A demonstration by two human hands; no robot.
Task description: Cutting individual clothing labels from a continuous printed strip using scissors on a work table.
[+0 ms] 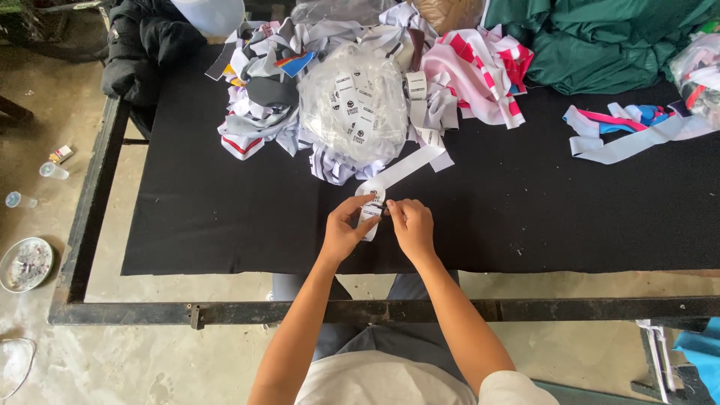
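My left hand (343, 229) and my right hand (411, 225) meet over the black table cover (225, 217), near its front edge. Both pinch a small white label (370, 210) with dark print, each at one side. A long white fabric strip (409, 165) runs from the label up and to the right, toward the pile. Just beyond my hands sits a clear plastic bag (354, 105) full of more white labels.
Mixed fabric scraps (259, 112) lie left of the bag, pink-and-white striped cloth (480, 71) to its right, green cloth (600, 37) at the far right, loose strips (622, 135) beside it. A black jacket (142, 52) hangs at the table's left corner. Cups and a plate (26, 262) lie on the floor.
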